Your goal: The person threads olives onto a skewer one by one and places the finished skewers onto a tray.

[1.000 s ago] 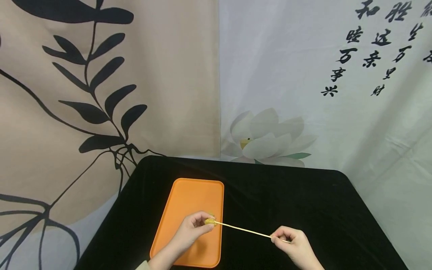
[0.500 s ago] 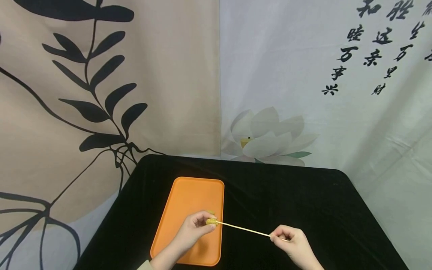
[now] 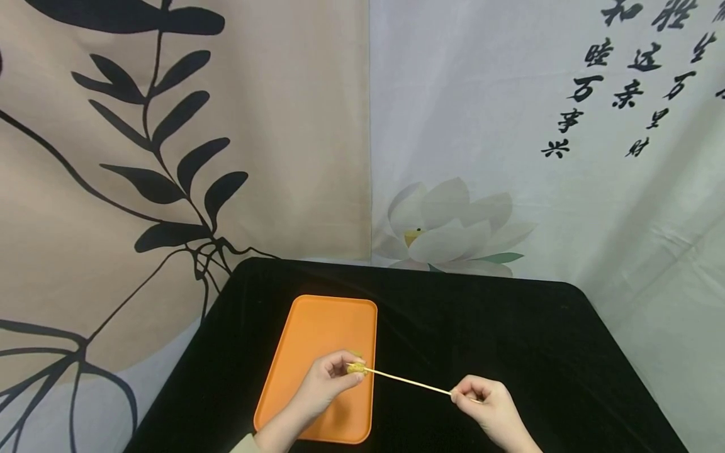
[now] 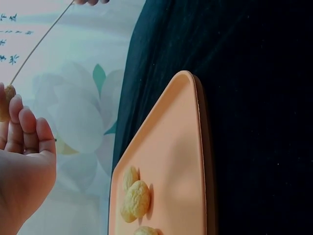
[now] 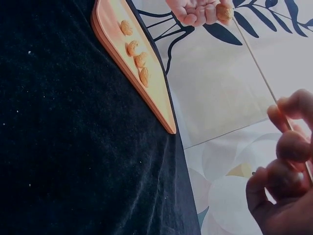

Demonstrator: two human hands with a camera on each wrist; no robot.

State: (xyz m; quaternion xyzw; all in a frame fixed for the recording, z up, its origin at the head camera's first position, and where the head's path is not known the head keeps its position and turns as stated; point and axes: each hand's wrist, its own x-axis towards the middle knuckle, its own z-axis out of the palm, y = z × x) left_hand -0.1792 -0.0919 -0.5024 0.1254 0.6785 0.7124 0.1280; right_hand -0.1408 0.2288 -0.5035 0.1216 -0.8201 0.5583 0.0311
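Observation:
My left hand (image 3: 318, 385) pinches a golden, wrinkled puffed ball (image 3: 357, 369) between thumb and fingers, above the orange tray (image 3: 328, 321). A thin bamboo skewer (image 3: 408, 380) runs from this ball across to my right hand (image 3: 489, 402), which grips it near its other end. In the head view a small bit of the tip seems to show at the ball's far left side. The right wrist view shows the fingers (image 5: 293, 147) curled round the stick. Several similar balls (image 4: 138, 198) lie on the tray, mostly hidden behind my left hand in the head view.
A black cloth (image 3: 481, 327) covers the table under the tray. Behind the table hangs a printed fabric backdrop (image 3: 294, 126) with dark leaves, a pale lotus and black writing.
My right hand has shifted slightly left toward the ball, so less of the skewer shows between the hands. The left hand keeps its pinch. The head view has tilted a little.

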